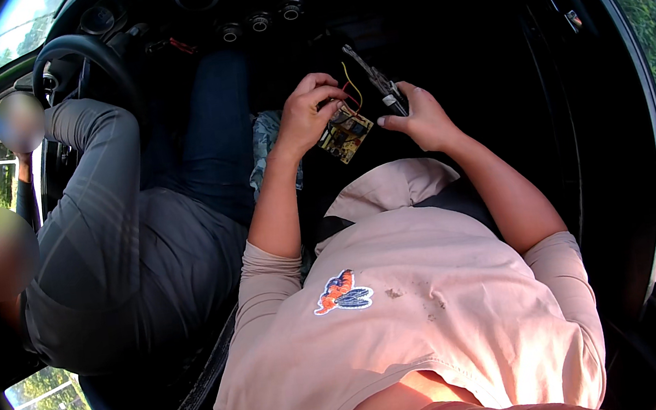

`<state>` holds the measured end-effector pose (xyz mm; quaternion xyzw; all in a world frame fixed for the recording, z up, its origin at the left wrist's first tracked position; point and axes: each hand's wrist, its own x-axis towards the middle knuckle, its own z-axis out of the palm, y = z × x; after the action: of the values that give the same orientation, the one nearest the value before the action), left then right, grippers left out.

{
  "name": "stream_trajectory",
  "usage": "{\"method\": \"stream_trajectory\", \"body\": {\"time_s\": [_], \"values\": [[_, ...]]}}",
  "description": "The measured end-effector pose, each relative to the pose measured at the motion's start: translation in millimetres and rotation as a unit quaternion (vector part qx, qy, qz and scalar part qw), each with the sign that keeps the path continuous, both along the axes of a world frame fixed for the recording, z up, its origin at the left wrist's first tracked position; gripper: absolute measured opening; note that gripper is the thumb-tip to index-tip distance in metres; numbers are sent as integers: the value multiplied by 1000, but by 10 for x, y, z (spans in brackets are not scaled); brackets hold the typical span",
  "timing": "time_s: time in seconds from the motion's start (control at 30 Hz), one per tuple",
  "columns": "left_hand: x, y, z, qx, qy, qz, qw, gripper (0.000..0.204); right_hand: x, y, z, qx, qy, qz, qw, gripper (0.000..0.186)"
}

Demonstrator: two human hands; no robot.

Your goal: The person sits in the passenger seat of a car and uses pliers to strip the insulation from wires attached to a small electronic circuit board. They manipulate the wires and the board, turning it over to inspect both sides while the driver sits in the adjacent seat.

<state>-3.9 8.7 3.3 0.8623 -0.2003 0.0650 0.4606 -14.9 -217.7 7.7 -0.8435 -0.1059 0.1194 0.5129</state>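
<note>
The circuit board is pinched at its upper end by the left hand, out past the lap — probably light, stiff, kinda fragile, so I'd stick to edges — while the right hand grips a dark metal tool.

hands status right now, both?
Left hand: closed, holding a wired circuit board.
Right hand: closed, holding a slim metal tool, exact type unclear.
</note>
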Motion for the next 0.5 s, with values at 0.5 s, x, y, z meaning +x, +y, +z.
{"method": "stream_trajectory", "body": {"time_s": [0.5], "values": [[-85,-221,-130,-308,240,60,919,22,22,-47,-4,196,317,140,917,38]]}}
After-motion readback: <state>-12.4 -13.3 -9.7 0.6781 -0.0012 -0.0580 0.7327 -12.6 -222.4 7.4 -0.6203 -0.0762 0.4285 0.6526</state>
